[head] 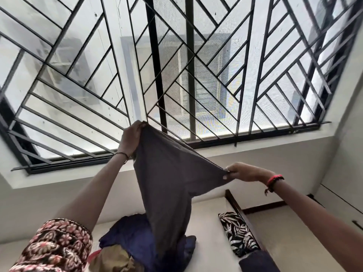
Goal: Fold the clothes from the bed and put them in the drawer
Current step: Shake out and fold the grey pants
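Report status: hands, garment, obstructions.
Left hand grips grey garment at its top edge, raised high. Right hand pinches the other corner, lower. Garment spread, unfolded, hanging over clothes pile on bed. No obstruction seen.

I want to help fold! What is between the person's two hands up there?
In the head view, a grey garment stretches between the left hand and the right hand; each grips a top edge.

Two hands hold up a gray cloth [169, 179] in front of a big window with black bars [192, 61]. The left hand [132, 138] grips one top corner up high. The right hand [242, 171] pinches the other corner lower down. The cloth hangs down to a pile of clothes [127, 238] on the white bed [210, 222]. A black and white leafy pillow [236, 232] lies near the pile.
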A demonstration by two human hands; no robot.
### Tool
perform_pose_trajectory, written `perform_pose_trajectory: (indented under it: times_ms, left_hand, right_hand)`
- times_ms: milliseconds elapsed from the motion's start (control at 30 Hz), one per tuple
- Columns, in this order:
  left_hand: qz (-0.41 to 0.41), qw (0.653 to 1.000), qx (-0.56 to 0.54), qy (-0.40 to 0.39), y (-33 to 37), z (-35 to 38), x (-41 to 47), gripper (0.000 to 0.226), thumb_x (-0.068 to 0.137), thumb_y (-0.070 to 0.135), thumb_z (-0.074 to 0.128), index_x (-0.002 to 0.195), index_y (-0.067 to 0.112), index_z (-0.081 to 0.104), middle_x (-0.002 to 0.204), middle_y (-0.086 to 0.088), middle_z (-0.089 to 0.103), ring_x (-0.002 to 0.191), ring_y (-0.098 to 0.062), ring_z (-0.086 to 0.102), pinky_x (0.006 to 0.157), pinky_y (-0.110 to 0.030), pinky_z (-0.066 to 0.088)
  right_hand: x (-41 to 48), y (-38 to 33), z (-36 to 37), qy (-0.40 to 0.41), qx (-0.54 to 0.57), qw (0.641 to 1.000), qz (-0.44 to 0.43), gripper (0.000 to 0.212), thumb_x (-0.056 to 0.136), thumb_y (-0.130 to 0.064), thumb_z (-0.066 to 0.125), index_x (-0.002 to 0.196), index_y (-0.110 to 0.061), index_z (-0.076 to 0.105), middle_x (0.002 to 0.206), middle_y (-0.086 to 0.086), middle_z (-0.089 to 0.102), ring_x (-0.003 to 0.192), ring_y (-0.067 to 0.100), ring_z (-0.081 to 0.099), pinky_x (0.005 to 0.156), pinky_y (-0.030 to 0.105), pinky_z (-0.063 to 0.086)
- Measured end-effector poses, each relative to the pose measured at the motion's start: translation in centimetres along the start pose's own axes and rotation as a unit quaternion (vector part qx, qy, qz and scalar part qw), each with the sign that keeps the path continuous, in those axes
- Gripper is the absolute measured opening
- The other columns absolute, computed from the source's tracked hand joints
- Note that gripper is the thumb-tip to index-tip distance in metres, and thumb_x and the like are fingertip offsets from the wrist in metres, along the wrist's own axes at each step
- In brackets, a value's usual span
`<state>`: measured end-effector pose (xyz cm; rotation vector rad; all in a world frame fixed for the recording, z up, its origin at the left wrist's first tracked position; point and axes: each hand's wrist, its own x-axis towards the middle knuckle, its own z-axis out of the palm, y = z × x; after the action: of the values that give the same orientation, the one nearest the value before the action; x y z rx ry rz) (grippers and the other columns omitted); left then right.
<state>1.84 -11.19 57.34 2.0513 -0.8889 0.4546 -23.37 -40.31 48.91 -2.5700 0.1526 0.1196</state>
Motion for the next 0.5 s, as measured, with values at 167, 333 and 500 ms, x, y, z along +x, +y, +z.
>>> perform_pose_trajectory:
  times_ms: [167,333,500]
  left_hand:
    - [-0.041,0.999,-0.005,0.012,-1.2,-0.3,-0.4,0.021,0.099,0.017,0.045,0.104,0.006,0.062,0.095,-0.02,0.068,0.089,-0.037,0.062,0.074,-0.038,0.042]
    - [-0.054,0.998,-0.016,0.031,-0.9,-0.1,-0.9,0.021,0.098,0.015,0.046,0.1,0.003,0.063,0.091,-0.023,0.066,0.086,-0.037,0.059,0.066,-0.03,0.031]
    - [-0.085,0.992,-0.085,0.044,-0.3,0.0,-1.0,0.025,0.097,0.017,0.049,0.107,0.001,0.067,0.106,-0.019,0.067,0.1,-0.029,0.059,0.071,-0.023,0.032]
  right_hand:
    - [-0.4,0.1,-3.0,0.046,0.092,0.994,-0.025,0.011,0.087,-0.008,0.065,0.085,-0.017,0.071,0.077,0.003,0.062,0.076,0.01,0.055,0.075,0.029,0.046]
    - [-0.5,0.4,-4.8,0.105,0.199,0.974,-0.017,0.021,0.079,0.005,0.068,0.086,-0.014,0.075,0.077,-0.004,0.073,0.076,0.004,0.065,0.076,0.017,0.052]
    - [-1.2,0.3,-6.5,0.153,0.208,0.966,-0.002,0.034,0.075,0.007,0.072,0.102,-0.01,0.061,0.077,0.006,0.069,0.072,0.01,0.064,0.064,0.012,0.047]
